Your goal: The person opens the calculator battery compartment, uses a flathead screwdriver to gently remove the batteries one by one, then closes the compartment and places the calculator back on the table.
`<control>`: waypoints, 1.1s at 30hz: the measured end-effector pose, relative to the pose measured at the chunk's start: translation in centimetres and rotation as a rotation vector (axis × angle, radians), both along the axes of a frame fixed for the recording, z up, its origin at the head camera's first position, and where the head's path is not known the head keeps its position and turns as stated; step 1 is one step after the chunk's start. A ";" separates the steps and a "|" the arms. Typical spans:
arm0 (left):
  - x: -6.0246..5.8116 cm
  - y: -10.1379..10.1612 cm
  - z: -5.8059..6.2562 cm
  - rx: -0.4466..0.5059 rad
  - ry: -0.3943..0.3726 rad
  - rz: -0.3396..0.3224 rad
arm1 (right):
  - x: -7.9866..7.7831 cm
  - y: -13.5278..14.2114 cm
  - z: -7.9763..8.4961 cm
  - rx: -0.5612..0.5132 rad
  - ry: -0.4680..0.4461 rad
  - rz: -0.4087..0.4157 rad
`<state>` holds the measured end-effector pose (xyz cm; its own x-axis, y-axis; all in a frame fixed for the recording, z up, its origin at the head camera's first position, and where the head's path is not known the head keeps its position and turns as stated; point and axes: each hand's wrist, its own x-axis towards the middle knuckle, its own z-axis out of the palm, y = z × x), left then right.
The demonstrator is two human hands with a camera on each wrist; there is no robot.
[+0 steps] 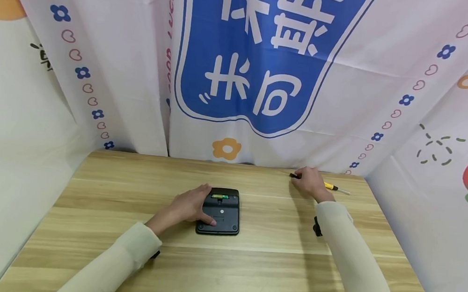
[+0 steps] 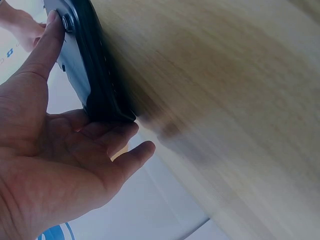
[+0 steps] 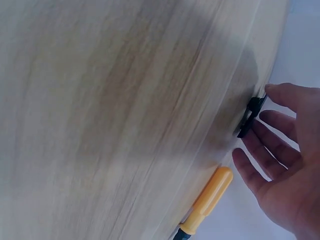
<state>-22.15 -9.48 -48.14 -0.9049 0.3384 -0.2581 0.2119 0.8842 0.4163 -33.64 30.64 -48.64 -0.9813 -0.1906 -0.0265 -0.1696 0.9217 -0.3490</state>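
A black calculator (image 1: 227, 213) lies back side up on the wooden table, its battery slot uncovered with a green-and-yellow battery (image 1: 220, 196) in it. My left hand (image 1: 188, 205) holds it from the left, thumb over the back face and fingers at the far edge, as the left wrist view also shows. Near the table's back edge, my right hand (image 1: 310, 181) pinches a small black battery cover (image 3: 251, 116) between thumb and fingertips. Just beside that hand is a screwdriver (image 3: 213, 192) with a yellow handle; the hand hides part of it in the head view.
Printed white cloth (image 1: 201, 138) hangs behind the table's back edge, and more cloth closes off both sides. The wooden tabletop (image 1: 246, 279) stretches between the two forearms toward the front.
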 end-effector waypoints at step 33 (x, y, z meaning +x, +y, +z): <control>-0.1 -0.1 -0.3 0.007 0.003 0.008 | 1.3 5.0 -0.7 0.084 0.044 0.010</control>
<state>-22.29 -9.62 -48.44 -0.9082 0.3331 -0.2533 0.2062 0.8830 0.4217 -32.33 35.64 -49.38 -0.9799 -0.1993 0.0003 -0.1924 0.9455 -0.2628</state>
